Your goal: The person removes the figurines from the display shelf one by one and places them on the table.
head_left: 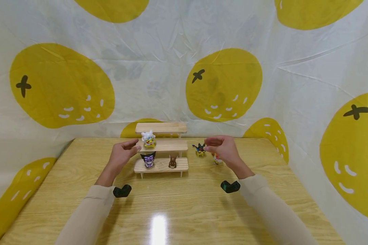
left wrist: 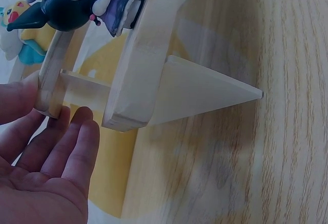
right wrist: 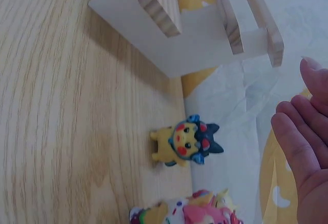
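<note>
A three-tier wooden display stand [head_left: 161, 166] stands near the back of the table. My left hand [head_left: 122, 154] pinches the left end of its middle shelf, thumb above and fingers below. On that shelf sits a yellow figurine in a fluffy white hood [head_left: 148, 139]. The lowest shelf bears a black-and-purple figurine [head_left: 149, 161] and a brown figurine [head_left: 172, 162]. To the right of the stand, my right hand [head_left: 224, 149] hovers with relaxed fingers, holding nothing. Below it on the table are a yellow figurine in a black eared hood [right wrist: 179, 142] and a pink-and-white figurine [right wrist: 189, 211], partly cut off.
The wooden table [head_left: 168, 200] reaches back to a hanging white cloth [head_left: 159, 85] printed with large yellow fruits. More of this cloth hangs at both sides. White triangular side supports [left wrist: 205, 90] hold up the stand's shelves.
</note>
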A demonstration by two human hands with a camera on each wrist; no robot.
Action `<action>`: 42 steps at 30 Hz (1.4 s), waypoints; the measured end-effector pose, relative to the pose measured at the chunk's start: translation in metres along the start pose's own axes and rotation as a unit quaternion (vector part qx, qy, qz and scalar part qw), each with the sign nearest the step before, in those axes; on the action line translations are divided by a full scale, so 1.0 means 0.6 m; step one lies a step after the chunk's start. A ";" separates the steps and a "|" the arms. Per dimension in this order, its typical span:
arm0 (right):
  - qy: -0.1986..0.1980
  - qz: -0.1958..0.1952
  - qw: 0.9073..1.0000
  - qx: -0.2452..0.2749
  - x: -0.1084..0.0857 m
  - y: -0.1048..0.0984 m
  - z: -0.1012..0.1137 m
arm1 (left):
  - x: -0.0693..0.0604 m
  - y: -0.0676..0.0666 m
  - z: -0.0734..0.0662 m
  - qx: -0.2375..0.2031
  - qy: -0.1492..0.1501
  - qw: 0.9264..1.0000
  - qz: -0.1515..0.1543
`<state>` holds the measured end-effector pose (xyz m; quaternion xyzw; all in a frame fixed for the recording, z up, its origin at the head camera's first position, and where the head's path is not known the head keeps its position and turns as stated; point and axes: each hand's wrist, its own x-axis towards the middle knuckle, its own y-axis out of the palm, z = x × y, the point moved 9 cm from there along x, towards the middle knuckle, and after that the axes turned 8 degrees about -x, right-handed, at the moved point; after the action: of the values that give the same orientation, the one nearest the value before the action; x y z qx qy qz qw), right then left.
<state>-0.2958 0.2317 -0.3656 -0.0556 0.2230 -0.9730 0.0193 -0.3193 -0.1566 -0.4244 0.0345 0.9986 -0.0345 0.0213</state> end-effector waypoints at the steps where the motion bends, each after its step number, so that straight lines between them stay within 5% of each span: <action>1: -0.002 0.003 1.000 0.001 0.000 0.005 0.003 | -0.001 -0.001 0.000 0.003 0.000 1.000 0.000; 18: -0.025 0.040 0.998 0.031 0.014 0.067 0.042 | -0.002 0.001 -0.004 0.030 0.011 0.999 -0.005; 42: -0.036 0.060 0.995 0.076 0.039 0.141 0.090 | -0.007 0.002 -0.011 0.012 0.006 1.000 0.002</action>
<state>-0.3115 0.1311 -0.3520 -0.0756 0.1506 -0.9816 0.0900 -0.3151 -0.1549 -0.4177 0.0375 0.9981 -0.0466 0.0153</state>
